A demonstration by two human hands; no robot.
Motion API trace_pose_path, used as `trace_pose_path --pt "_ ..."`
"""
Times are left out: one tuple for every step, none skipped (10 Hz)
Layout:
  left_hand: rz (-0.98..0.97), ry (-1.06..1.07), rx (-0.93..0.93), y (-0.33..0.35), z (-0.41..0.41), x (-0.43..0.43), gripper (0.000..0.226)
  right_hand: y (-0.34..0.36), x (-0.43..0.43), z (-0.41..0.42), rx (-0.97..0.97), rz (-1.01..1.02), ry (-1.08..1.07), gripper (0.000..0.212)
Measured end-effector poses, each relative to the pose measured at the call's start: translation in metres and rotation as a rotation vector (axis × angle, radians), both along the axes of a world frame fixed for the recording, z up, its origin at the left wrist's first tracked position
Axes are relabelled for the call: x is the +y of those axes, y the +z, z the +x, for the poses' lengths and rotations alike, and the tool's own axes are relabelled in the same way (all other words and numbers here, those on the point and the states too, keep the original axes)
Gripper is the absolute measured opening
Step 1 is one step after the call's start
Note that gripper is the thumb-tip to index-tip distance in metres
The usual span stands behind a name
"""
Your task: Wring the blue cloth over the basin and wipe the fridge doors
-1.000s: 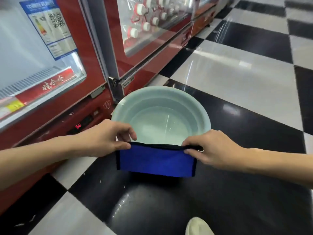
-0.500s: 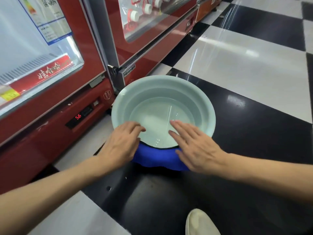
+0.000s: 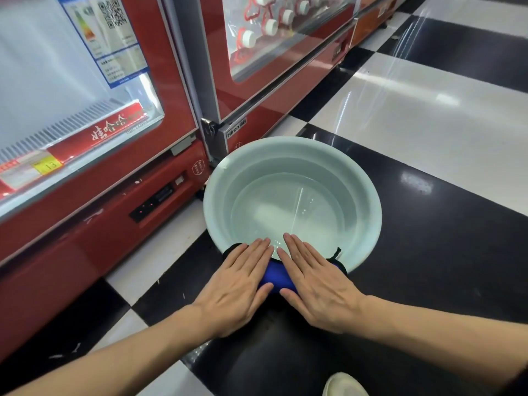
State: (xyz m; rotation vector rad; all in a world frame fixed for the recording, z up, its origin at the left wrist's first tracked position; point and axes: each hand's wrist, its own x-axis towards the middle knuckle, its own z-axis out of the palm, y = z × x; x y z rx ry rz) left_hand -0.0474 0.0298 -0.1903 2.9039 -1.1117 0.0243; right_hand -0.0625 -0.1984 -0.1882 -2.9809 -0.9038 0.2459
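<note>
Some water fills basin (image 3: 368, 195); cloth (image 3: 275, 277) on rim.

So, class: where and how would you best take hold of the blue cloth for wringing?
Probably grip the two ends of the blue cloth, one per hand, from above. It drapes over the near rim of the basin; the left hand and right hand lie flat on it.

Both forearms are showing bare up to the frame's edge, with no sleeve, watch or ring appearing on the left hand (image 3: 237, 287) or the right hand (image 3: 320, 290). The person is wearing a pale, off-white shoe (image 3: 344, 384), whose rounded toe is peeking in at the bottom edge.
</note>
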Motion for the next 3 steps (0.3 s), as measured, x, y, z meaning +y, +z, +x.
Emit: trace_pose_path --pt "0.006 0.008 0.091 0.004 0.001 0.0 0.069 0.008 -0.001 0.002 0.089 -0.008 -0.003 0.077" --pt "-0.059 -0.027 0.115 0.015 0.015 0.008 0.071 0.027 -0.002 0.014 0.142 0.027 0.043 0.078" --pt "-0.042 -0.018 -0.113 0.041 0.048 0.023 0.068 0.053 0.005 0.045 0.034 0.071 0.115 0.075"
